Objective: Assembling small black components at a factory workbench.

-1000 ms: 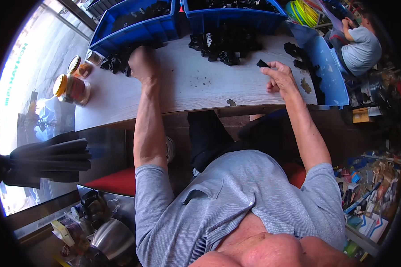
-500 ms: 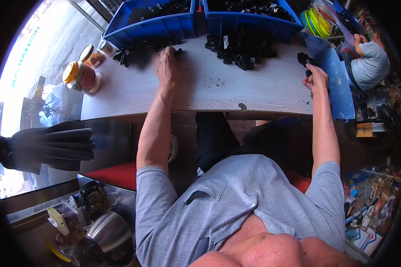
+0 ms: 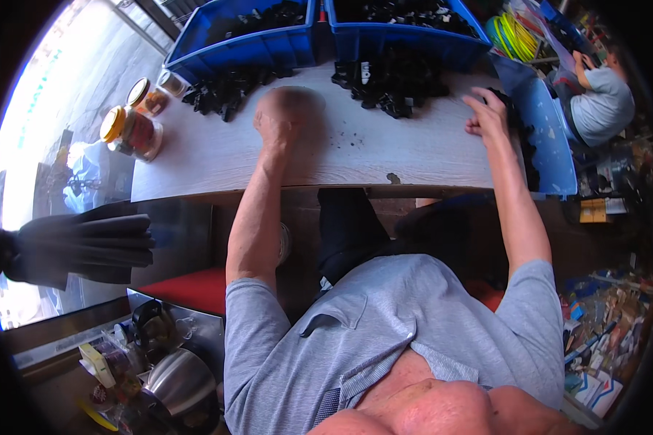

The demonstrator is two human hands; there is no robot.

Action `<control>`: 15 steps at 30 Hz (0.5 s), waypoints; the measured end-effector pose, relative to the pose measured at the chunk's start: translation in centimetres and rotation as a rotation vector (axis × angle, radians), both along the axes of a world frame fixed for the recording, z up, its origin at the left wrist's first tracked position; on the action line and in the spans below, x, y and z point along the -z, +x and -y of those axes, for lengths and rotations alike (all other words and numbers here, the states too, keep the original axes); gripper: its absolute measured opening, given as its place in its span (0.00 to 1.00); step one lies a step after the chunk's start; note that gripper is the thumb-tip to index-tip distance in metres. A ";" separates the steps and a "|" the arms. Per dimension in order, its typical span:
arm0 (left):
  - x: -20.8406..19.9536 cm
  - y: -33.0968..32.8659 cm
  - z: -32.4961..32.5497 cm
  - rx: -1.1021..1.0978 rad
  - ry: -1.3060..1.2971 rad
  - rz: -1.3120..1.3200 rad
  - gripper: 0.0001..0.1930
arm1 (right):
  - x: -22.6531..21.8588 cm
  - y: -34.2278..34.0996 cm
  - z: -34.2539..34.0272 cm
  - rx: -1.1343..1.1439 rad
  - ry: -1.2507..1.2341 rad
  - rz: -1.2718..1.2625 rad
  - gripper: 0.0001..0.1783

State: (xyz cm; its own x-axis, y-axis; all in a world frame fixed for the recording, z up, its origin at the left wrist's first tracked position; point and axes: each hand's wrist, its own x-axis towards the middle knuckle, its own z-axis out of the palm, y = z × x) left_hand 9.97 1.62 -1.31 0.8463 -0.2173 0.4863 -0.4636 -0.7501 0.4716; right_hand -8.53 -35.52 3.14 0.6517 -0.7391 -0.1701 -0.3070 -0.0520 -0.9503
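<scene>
The black parts lie heaped at the table's far edge, just beyond my left hand, which has drawn back from them; whether it is curled shut or holding anything, I cannot tell. My right hand has swung inward from the side bin, fingers loosely bent, contents hidden.

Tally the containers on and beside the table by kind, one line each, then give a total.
Blue bins: 3
Lidded jars: 3
Total: 6
</scene>
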 end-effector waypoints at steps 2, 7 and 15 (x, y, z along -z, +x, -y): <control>0.2 -0.1 0.1 -0.007 -0.011 0.031 0.12 | 0.0 1.3 -0.9 -0.058 -0.054 -0.018 0.28; 0.6 -2.3 0.7 0.227 -0.008 0.028 0.06 | 0.0 3.3 -1.9 -0.160 -0.180 -0.113 0.28; -0.1 -3.3 1.5 0.333 0.059 0.186 0.10 | 0.4 3.7 -1.7 -0.179 -0.283 -0.235 0.20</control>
